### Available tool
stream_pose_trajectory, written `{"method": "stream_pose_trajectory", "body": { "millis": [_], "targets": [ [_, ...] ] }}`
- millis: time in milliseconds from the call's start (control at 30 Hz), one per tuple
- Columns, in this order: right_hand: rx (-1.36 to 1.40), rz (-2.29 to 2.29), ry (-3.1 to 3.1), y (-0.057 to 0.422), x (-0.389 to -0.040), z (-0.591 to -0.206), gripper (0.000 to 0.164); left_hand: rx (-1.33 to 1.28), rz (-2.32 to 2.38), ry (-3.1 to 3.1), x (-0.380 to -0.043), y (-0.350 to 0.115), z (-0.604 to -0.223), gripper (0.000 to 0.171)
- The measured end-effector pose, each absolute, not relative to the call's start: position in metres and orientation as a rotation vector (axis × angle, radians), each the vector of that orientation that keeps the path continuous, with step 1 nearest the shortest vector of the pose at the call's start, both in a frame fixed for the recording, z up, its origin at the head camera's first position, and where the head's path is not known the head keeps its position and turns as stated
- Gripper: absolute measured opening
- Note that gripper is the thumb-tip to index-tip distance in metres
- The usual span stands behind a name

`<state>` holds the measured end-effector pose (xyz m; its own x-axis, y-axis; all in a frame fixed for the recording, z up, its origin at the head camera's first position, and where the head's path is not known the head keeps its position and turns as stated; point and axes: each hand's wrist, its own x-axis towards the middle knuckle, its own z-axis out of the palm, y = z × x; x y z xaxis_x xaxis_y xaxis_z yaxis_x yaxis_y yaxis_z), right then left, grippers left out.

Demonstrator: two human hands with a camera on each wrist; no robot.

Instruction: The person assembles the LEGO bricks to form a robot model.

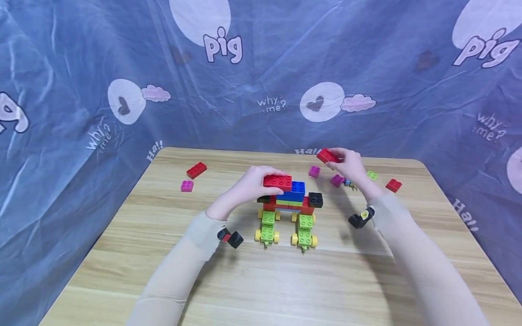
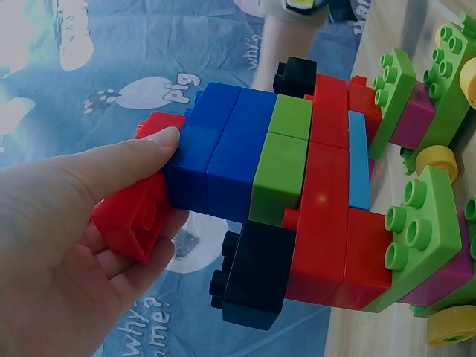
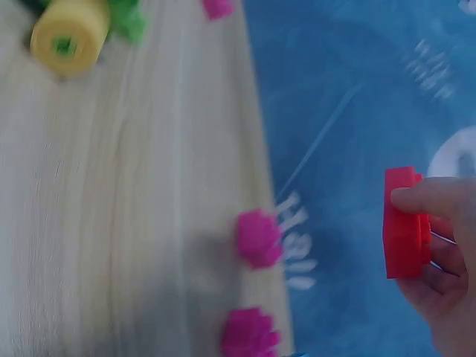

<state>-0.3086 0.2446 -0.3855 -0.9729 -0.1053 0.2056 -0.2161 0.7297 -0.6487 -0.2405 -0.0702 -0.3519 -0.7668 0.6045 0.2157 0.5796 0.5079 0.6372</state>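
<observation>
A model of toy building bricks (image 1: pixel 290 197) stands on green wheeled bases (image 1: pixel 305 237) with yellow wheels. Its upper part has red, light green, blue and black bricks. With thumb and fingers my left hand (image 1: pixel 254 184) grips a red brick (image 2: pixel 137 216) at the top of the model, against the blue bricks (image 2: pixel 216 149); the left wrist view shows it overhanging to one side. My right hand (image 1: pixel 348 164) pinches another red brick (image 1: pixel 327 156) above the far part of the table, away from the model. In the right wrist view this red brick (image 3: pixel 403 227) sits between thumb and fingers.
Loose bricks lie on the wooden table (image 1: pixel 155 235): a red one (image 1: pixel 196 170) and a magenta one (image 1: pixel 186 186) at left, magenta ones (image 1: pixel 314 171) behind the model, a green one (image 1: pixel 372 175) and a red one (image 1: pixel 393 185) at right. A blue printed cloth (image 1: pixel 261 77) hangs behind.
</observation>
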Motion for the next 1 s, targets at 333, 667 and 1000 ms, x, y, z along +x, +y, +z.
{"method": "stream_pose_trajectory", "body": {
  "millis": [333, 667, 1000],
  "targets": [
    [0.434, 1.225, -2.736, 0.215, -0.265, -0.347, 0.047, 1.067, 1.109, 2.703, -0.241, -0.072, -0.351, 0.046],
    [0.605, 1.267, -2.750, 0.199, -0.237, -0.337, 0.045, 1.138, 1.106, 2.699, -0.245, -0.072, -0.352, 0.047],
    [0.806, 1.235, -2.748, 0.194, -0.225, -0.340, 0.041, 1.185, 1.132, 2.690, -0.247, -0.071, -0.354, 0.044]
  ]
}}
